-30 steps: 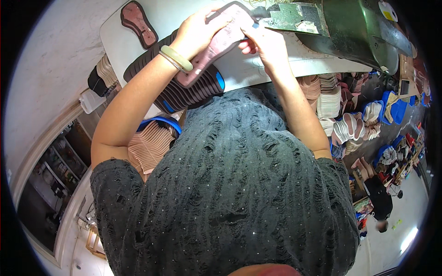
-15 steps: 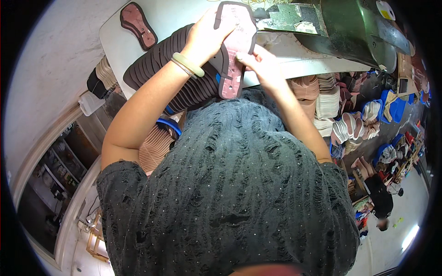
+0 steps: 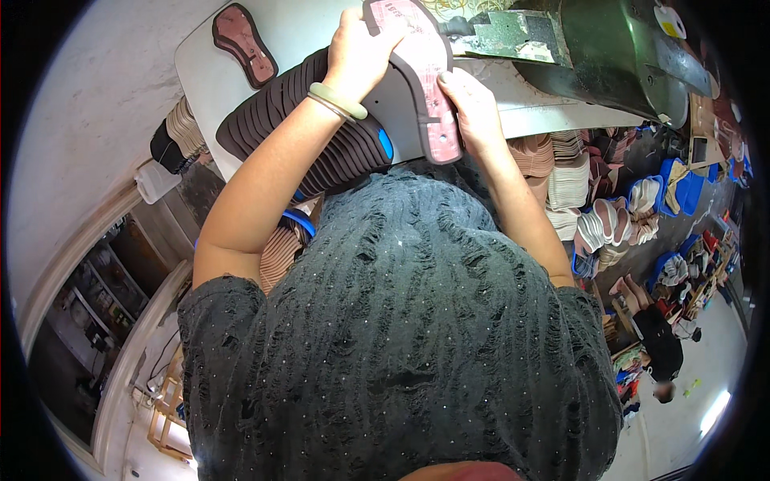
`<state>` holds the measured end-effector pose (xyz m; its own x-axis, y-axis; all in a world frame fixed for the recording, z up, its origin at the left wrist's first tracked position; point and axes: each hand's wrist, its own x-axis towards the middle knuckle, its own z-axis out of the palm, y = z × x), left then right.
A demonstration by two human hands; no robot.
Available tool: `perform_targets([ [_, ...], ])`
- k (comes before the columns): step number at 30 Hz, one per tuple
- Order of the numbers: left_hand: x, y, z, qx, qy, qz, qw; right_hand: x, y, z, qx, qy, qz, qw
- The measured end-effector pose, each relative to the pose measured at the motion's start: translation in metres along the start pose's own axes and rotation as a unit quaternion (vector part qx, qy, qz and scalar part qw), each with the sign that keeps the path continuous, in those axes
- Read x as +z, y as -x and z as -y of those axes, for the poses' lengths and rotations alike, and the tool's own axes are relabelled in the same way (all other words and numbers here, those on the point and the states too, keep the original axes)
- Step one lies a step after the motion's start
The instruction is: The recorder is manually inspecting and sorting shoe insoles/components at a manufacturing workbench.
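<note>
A shoe insole [image 3: 437, 108], pink on its face with a dark rim, is held up over the table's near edge, tilted with its narrow end toward me. My left hand [image 3: 359, 56] grips its wide far end, thumb lying across the pink face. Along the insole's right edge my right hand [image 3: 475, 108] is closed, with the thumb on the rim and the other fingers partly hidden. Under and beside my left forearm lies a long leaning row of dark insoles [image 3: 321, 132]. A separate pink-faced insole [image 3: 245, 44] rests at the far left of the table.
The white table [image 3: 196, 68] carries a green metal machine [image 3: 609, 52] at right. Stacked pale and pink insoles [image 3: 568, 184] and blue bins [image 3: 682, 188] fill the right-hand floor area. A white container [image 3: 158, 181] stands at left. Another person [image 3: 659, 341] is far off at lower right.
The insole's near end has swung to the right, and both hands have shifted with it. My right hand has moved slightly right along the edge. More of the dark row's near end shows.
</note>
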<state>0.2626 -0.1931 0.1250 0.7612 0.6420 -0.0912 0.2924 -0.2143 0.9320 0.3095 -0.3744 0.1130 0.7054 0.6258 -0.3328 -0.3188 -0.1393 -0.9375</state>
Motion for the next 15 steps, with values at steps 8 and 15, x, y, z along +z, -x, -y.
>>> perform_targets([
  [8, -0.045, 0.059, -0.028, -0.006, 0.273, 0.154, 0.950, 0.028, 0.025, 0.020, -0.004, -0.026, 0.122, 0.992],
  [15, -0.049, 0.090, -0.011, 0.076, 0.282, 0.183, 0.939, 0.024, 0.038, 0.020, -0.105, -0.052, 0.191, 0.975],
])
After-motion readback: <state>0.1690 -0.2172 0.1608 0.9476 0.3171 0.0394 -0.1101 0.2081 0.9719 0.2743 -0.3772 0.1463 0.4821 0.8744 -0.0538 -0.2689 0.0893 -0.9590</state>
